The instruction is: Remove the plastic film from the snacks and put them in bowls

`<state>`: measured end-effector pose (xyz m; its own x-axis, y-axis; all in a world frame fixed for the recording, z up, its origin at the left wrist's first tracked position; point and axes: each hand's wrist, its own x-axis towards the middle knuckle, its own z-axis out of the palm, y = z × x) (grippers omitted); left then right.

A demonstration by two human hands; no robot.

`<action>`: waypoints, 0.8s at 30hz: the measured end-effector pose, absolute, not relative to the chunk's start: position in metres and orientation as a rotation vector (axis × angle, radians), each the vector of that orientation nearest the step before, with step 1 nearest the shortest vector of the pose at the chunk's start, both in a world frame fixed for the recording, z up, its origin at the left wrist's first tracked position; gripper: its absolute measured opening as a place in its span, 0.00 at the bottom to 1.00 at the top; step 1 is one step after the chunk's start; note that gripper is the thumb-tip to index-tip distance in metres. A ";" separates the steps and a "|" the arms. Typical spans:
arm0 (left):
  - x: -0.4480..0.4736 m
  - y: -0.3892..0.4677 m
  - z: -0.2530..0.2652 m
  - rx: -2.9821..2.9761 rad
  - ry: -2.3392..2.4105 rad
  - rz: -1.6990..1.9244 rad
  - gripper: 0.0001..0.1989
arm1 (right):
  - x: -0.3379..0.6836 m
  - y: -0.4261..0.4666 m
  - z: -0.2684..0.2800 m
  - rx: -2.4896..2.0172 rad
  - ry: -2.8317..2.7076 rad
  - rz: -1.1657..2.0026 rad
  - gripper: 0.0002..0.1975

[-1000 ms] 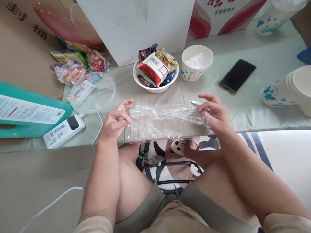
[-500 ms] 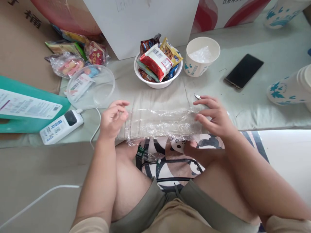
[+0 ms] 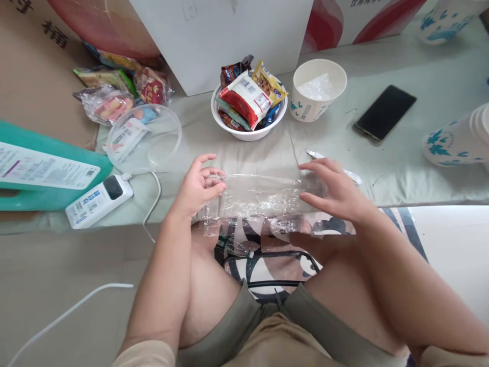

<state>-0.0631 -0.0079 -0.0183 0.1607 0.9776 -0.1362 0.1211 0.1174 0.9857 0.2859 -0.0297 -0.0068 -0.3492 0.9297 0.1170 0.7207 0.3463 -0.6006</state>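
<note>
A clear, crinkled plastic wrapper (image 3: 263, 196) lies flat at the table's front edge, its near side hanging over. My left hand (image 3: 200, 186) is at its left end, thumb and fingers closed on a gathered bit of the plastic. Over the right end is my right hand (image 3: 330, 188), fingers spread and thumb apart, its fingertips at the wrapper. Just beyond and partly beneath that hand lies a slim white tool with a metal tip (image 3: 352, 177), its middle hidden. Behind the wrapper stands a white bowl (image 3: 248, 135) of packaged snacks (image 3: 246, 99).
A paper cup (image 3: 311, 109) with clear plastic inside stands right of the bowl, near a phone (image 3: 385, 113). More cups (image 3: 445, 142) lie at the right. Leftward are a transparent lid (image 3: 168, 137), a white power bank (image 3: 99, 201) with cable, and a green jug (image 3: 49, 168).
My left hand has moved right and closed on the wrapper's left end, bunching it. My right hand has shifted slightly left, uncovering more of the white tool.
</note>
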 end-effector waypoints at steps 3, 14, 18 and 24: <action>-0.051 -0.009 -0.011 1.226 1.123 0.871 0.34 | 0.294 -0.030 -0.004 -1.284 -2.113 0.584 0.28; -0.025 -0.017 -0.001 1.275 0.704 0.640 0.30 | 0.238 -0.007 0.008 -1.072 -2.483 0.881 0.17; -0.029 -0.012 -0.002 1.129 0.839 0.979 0.39 | 0.237 -0.015 0.012 -1.172 -2.077 1.236 0.07; 0.001 -0.009 -0.013 0.958 0.801 0.837 0.50 | 0.236 -0.020 -0.006 -1.337 -1.108 1.475 0.11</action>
